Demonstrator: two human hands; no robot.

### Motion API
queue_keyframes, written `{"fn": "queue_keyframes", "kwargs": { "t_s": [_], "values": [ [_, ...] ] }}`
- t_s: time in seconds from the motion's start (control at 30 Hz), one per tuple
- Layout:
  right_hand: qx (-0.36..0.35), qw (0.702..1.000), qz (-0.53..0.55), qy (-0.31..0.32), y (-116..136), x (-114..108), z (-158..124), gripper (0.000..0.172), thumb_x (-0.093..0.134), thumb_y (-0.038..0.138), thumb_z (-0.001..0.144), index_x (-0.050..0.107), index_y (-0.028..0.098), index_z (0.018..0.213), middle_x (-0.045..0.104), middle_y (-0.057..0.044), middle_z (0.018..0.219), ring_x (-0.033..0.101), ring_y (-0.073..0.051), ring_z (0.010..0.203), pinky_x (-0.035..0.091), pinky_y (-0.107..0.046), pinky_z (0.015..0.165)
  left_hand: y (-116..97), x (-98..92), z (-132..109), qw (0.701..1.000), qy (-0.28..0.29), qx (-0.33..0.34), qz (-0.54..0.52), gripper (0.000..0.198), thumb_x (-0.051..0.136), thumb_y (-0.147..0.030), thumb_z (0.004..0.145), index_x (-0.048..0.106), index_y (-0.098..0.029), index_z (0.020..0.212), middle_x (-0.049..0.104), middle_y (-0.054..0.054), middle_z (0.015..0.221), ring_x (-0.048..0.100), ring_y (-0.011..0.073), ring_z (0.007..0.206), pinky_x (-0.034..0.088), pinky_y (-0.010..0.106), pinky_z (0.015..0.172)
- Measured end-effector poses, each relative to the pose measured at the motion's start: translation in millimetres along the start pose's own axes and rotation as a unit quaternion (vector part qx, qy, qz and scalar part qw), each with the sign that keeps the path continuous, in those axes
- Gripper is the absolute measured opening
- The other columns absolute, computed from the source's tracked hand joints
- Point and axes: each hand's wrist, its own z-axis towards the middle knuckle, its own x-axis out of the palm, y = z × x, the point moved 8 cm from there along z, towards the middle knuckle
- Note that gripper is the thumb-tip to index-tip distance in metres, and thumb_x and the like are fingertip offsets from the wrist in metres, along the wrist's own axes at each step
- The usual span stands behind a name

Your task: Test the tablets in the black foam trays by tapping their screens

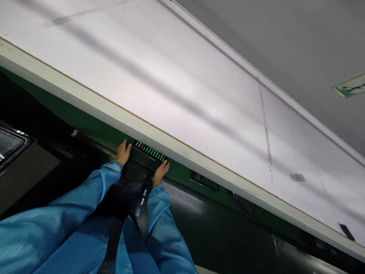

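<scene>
A black slotted tray (pixel 150 150) with rows of green strips, plus a white and a red one, sits below the white ledge on a green surface. My left hand (pixel 123 153) grips its left end, thumb against the edge. At the right end, my right hand (pixel 161 173) holds the same tray with its thumb near the top; the fingertips are partly hidden. Under my forearms lies a flat black panel (pixel 128 196) with small white labels at its right edge.
A wide white shelf (pixel 176 76) with a pale front edge overhangs the green surface (pixel 94 139). Two similar slotted trays (pixel 204 181) (pixel 242 203) lie to the right. A small black piece (pixel 346 231) rests on the shelf. A dark-framed object (pixel 13 142) stands at far left.
</scene>
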Motion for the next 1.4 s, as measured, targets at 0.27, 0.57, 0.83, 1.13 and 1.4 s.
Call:
{"fn": "queue_keyframes", "kwargs": {
  "t_s": [0.27,0.57,0.83,1.13,1.4],
  "values": [
    [0.026,0.998,-0.052,0.029,-74.8,-39.3,-169.3,0.051,0.062,0.055,0.088,0.066,0.019,0.124,0.065,-0.014,0.129,0.058,-0.031,0.125,0.041,-0.045,0.112,83.4,-71.0,-123.7,0.987,0.139,0.022,0.075,0.03,0.062,-0.04,0.096,0.065,-0.018,0.115,0.063,0.01,0.126,0.059,0.0257,0.119,0.047,0.052,0.107],
    [0.017,0.991,-0.132,0.028,-80.8,-40.4,-202.9,0.06,0.047,0.06,0.092,0.059,0.016,0.131,0.063,-0.019,0.131,0.058,-0.034,0.124,0.043,-0.048,0.109,89.3,-63.4,-112.5,0.982,0.163,0.062,0.074,0.029,0.061,-0.042,0.096,0.066,-0.016,0.11,0.065,0.009,0.118,0.061,0.0242,0.113,0.049,0.05,0.103],
    [-0.154,0.957,-0.245,0.038,7.6,-9.6,-97.9,0.053,0.035,0.048,0.102,0.056,0.018,0.141,0.044,-0.016,0.155,0.033,-0.03,0.148,0.031,-0.051,0.119,94.0,-66.3,-135.6,0.993,0.079,0.08,0.047,0.044,0.053,-0.057,0.096,0.067,-0.016,0.098,0.065,0.012,0.122,0.057,0.029,0.121,0.042,0.056,0.109],
    [-0.323,0.854,-0.403,-0.057,51.7,11.3,37.8,0.042,0.038,0.037,0.103,0.067,0.026,0.131,0.036,-0.01,0.163,0.01,-0.039,0.156,0.005,-0.074,0.116,126.3,-79.1,-150.3,0.995,0.051,0.046,-0.075,0.031,0.041,-0.048,0.097,0.07,-0.045,0.108,0.065,-0.004,0.131,0.053,0.0324,0.133,0.035,0.063,0.12],
    [-0.319,0.874,-0.297,-0.216,26.9,-84.3,57.8,0.067,0.011,0.042,0.104,0.057,0.005,0.135,0.049,-0.029,0.146,0.029,-0.04,0.147,0.023,-0.073,0.111,132.9,-81.8,-130.1,0.996,0.056,-0.002,-0.069,0.04,0.042,-0.067,0.088,0.072,-0.045,0.104,0.071,-0.005,0.119,0.061,0.0354,0.122,0.035,0.061,0.121]
  ]
}}
